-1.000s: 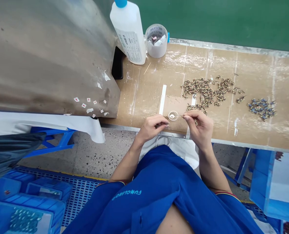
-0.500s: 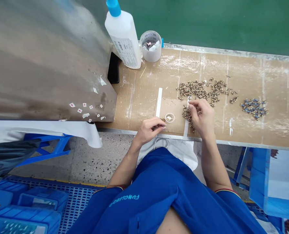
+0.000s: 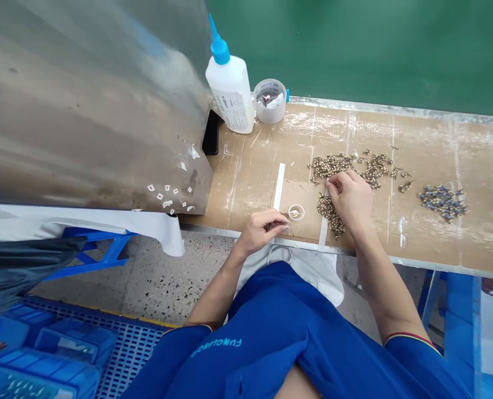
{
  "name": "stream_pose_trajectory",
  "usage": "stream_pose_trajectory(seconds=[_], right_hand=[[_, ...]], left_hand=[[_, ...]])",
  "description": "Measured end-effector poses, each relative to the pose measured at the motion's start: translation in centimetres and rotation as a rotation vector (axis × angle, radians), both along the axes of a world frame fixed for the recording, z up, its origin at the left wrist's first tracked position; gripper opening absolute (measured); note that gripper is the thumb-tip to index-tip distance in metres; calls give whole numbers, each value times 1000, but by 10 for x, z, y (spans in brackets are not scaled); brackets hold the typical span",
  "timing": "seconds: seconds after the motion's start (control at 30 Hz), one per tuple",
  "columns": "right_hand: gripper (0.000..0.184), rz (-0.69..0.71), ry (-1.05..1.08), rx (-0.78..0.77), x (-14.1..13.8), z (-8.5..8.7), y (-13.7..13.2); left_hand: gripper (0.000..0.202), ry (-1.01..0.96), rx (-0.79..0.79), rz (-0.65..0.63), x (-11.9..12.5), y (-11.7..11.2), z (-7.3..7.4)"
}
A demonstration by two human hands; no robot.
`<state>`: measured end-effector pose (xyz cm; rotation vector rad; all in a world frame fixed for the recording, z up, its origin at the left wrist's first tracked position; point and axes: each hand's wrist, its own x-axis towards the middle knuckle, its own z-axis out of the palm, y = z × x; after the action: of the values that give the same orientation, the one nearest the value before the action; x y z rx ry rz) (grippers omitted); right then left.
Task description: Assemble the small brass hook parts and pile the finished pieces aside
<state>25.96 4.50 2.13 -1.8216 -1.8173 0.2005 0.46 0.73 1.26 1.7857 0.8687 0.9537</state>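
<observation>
Along the cardboard-covered bench top (image 3: 246, 185): two hands at work. Left hand (image 3: 263, 226), one, just beside the small round dish (image 3: 303, 213), fingers curled narrow, thumb near forefinger; whether they grip anything, cannot tell. Right hand (image 3: 352, 200), one, at the near edge of the upper heap of brass parts (image 3: 333, 164), finger and thumb tips drawn together; whether a part sits between them, cannot tell. Handling, as judged: fingertips alone should work at the heap, taking single pieces, with the wrist kept high so as not to scatter the lower heap (image 3: 332, 217); the left hand is best held steady, clear of the dish rim. Counts: dish, one, lying between the hands, with pale matter inside and what looks like a slim stick. Brass heaps, two, pieces too crowded to number, a few strays at right. Blue-tipped pile (image 3: 442, 202), one, well apart to the right. White strips, two: one left of the dish (image 3: 279, 185), one right of it (image 3: 323, 233), partly covered. Loose stick (image 3: 255, 138), one. White bottle (image 3: 232, 100), one, blue-nozzled, upright. Tape roll (image 3: 270, 114), one, beside it, scraps within. Black object (image 3: 211, 133), one, near the bottle.
</observation>
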Motion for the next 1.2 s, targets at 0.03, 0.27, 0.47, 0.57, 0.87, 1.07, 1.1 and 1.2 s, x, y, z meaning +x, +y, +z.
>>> stream_pose_trajectory(seconds=[0.03,0.27,0.47,0.57,0.87,1.07,1.1,1.2], right_hand=[[12,11,21,1,1,3,1],[7,102,381,-5,-6,39,29],[15,153,697,-34,-16,23,63],[15,125,797,-85,-14,4,71],[11,120,806,-165,-18,-15,71],[11,122,699,-161,-21,-19,68],[11,120,693,-160,-22,-19,67],[10,114,678,-155,-24,-17,66]], left_hand=[[15,-7,-13,8,-1,1,1],[14,92,11,96,-1,47,16],[15,256,148,32,41,131,8],[13,288,172,-6,58,156,-4],[12,265,178,-18,58,156,-20],[15,257,191,-22,61,156,-22],[15,256,194,-27,61,157,-22],[15,258,206,-41,60,157,-23]])
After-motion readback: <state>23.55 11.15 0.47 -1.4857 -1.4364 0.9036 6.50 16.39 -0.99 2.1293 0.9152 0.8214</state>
